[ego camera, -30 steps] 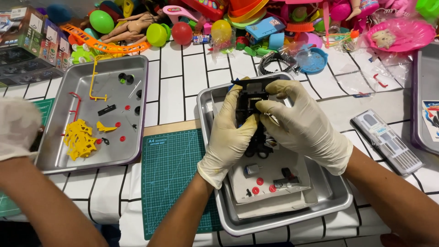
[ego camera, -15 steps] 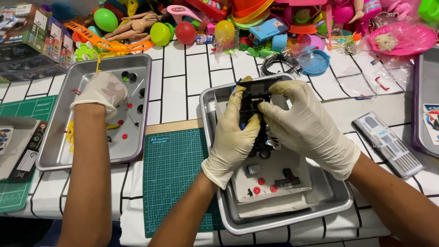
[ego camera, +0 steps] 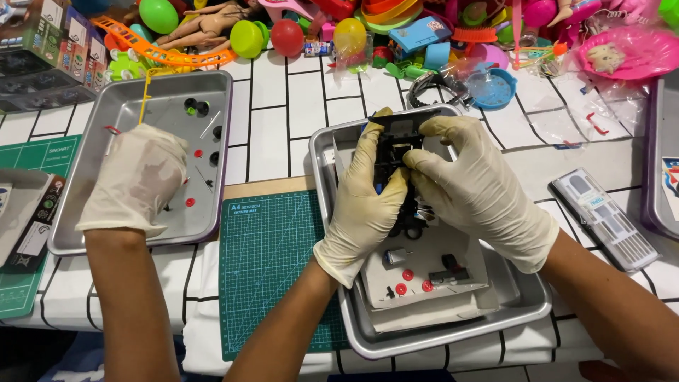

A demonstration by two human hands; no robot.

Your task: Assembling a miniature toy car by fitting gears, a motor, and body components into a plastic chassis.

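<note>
Together left hand [ego camera: 364, 212], right hand [ego camera: 477, 191] grip black part [ego camera: 391, 145] over tray [ego camera: 523, 311].

Colourful printed boxes [ego camera: 60, 42] stacked far left, flat clear-lidded grey case [ego camera: 603, 217] right of the tray, black-and-white packet [ego camera: 28, 219] at left edge

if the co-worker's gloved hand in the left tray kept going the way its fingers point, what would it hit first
Probably the small black parts near the far end of the left tray, then its far rim; the co-worker's gloved hand points away up the tray, though depth is unclear.
</note>
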